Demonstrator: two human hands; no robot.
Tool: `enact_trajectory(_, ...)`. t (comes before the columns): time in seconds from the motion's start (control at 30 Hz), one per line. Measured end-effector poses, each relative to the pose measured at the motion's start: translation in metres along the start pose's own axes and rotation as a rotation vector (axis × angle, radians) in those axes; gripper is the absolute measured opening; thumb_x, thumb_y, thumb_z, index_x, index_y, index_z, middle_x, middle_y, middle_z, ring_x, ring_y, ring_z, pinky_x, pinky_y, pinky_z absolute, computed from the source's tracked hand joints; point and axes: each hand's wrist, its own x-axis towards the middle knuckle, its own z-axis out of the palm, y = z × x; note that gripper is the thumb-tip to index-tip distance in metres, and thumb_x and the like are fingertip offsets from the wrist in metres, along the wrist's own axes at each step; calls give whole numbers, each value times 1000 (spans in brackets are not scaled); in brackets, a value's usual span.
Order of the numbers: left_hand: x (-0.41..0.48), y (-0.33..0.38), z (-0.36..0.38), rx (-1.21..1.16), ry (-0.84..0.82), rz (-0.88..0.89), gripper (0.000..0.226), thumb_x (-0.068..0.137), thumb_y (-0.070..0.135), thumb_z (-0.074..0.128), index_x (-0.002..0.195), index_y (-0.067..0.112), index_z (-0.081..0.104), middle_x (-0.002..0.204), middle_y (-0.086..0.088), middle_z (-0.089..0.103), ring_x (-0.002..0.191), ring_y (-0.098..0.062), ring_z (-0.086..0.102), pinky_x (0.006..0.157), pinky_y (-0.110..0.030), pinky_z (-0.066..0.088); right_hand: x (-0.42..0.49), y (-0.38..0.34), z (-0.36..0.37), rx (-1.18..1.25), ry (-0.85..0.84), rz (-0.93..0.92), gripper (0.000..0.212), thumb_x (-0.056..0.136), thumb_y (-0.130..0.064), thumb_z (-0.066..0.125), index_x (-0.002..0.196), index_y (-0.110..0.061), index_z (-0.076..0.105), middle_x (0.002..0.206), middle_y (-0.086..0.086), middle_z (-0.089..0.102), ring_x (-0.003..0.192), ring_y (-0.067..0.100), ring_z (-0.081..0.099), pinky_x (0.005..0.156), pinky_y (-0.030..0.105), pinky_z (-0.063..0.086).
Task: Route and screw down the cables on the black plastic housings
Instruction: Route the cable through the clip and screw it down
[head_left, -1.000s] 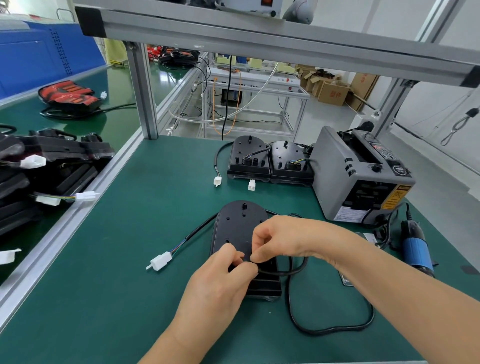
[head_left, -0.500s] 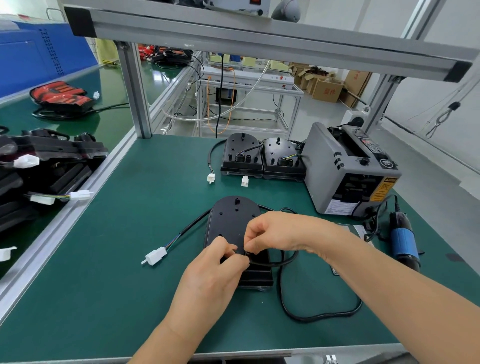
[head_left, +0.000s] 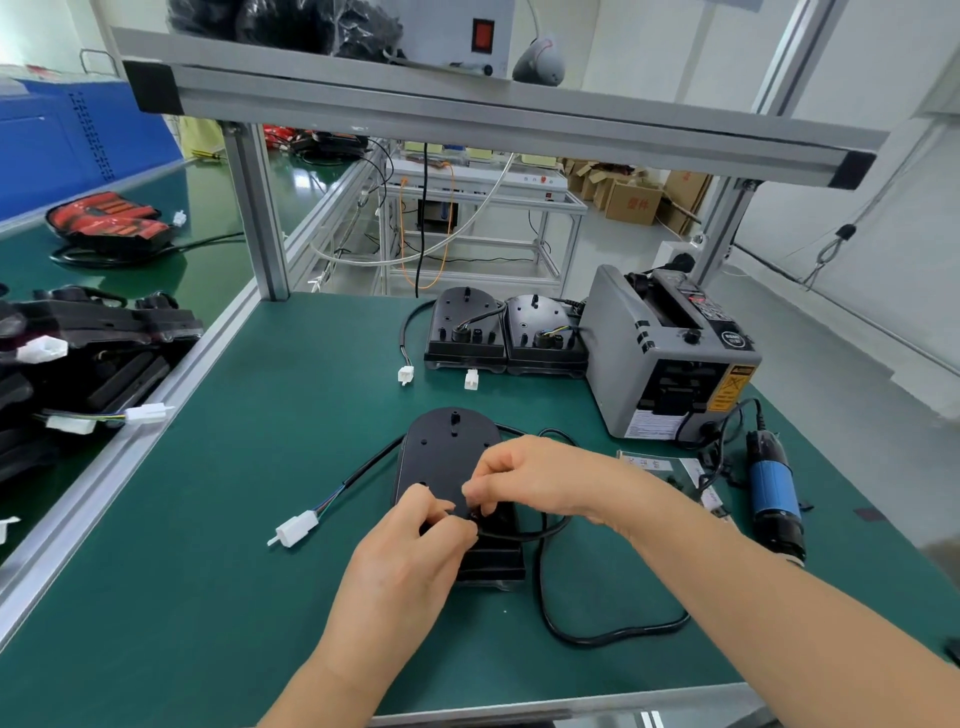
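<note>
At centre frame, left hand (head_left: 410, 551) and right hand (head_left: 524, 478) fingers (head_left: 483, 487) pinch the thin black cable (head_left: 623, 632) onto the oval black plastic housing (head_left: 447, 447) on the green desk (head_left: 234, 519), apparently mid-routing; screwing it down likely follows.

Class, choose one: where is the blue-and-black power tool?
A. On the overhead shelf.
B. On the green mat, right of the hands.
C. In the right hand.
B: the power tool lies on the green mat by the grey machine; the left hand and right hand pinch the black cable at the housing.
</note>
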Motion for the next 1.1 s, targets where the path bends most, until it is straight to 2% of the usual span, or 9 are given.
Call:
enact_trajectory(0.17,0,1,0,-11,9,5,21,70,-3,80,77,12,67,75,-5,50,85,-9,62,59,-35,57,-24,13,-24,62,255,-23,18,89,-40,60,82,-25,67,79,-11,69,73,6,60,69,22,48)
enact_trajectory(0.23,0,1,-1,-9,4,6,21,71,-4,79,76,12,66,75,-4,49,85,-10,63,60,-36,58,-40,22,-46,27,339,-8,20,90,-39,58,80,-25,67,71,-9,66,57,-4,57,51,12,44)
enact_trajectory(0.3,0,1,-2,-10,-5,13,21,72,-3,78,77,13,64,76,-3,48,85,-12,64,60,-37,58,-53,36,-68,-80,425,49,21,91,-39,56,77,-27,66,67,-8,65,48,-6,54,44,8,38)
enact_trajectory(0.5,0,0,-4,-17,-21,18,19,74,0,77,76,13,63,77,-3,49,85,-12,64,60,-37,58,-62,101,-100,-319,514,392,27,93,-37,55,74,-17,58,71,-1,66,60,14,59,63,29,47)
enact_trajectory(0.7,0,-3,-2,-28,-6,12,23,73,0,77,77,16,61,78,-1,49,87,-9,62,61,-38,59,-66,128,-85,-391,497,544,28,95,-41,49,79,-19,57,74,-2,64,67,14,59,62,28,44)
enact_trajectory(0.83,-1,-4,1,-49,20,31,30,70,-1,78,79,20,58,78,1,48,88,-6,62,64,-36,59,-74,146,-84,-581,662,685,26,94,-43,46,78,-22,48,78,-4,55,73,18,57,64,30,49)
enact_trajectory(0.97,0,-4,1,-48,29,33,28,70,0,79,78,19,60,78,0,49,90,-4,60,62,-34,59,-82,167,-88,-515,646,846,42,89,-55,53,102,-15,47,106,6,55,97,28,58,81,37,51)
enact_trajectory(1.03,0,-3,1,-53,27,29,28,71,1,78,79,20,59,79,1,49,90,-4,60,63,-34,59,-82,174,-85,-476,578,933,65,84,-66,51,123,-14,43,122,7,57,105,28,58,77,35,47)
enact_trajectory(1.1,-1,-3,1,-51,20,26,28,70,0,79,79,19,60,79,1,49,92,-3,59,63,-34,59,-81,180,-82,-446,527,980,80,81,-73,48,133,-13,37,129,5,56,109,27,58,75,34,45)
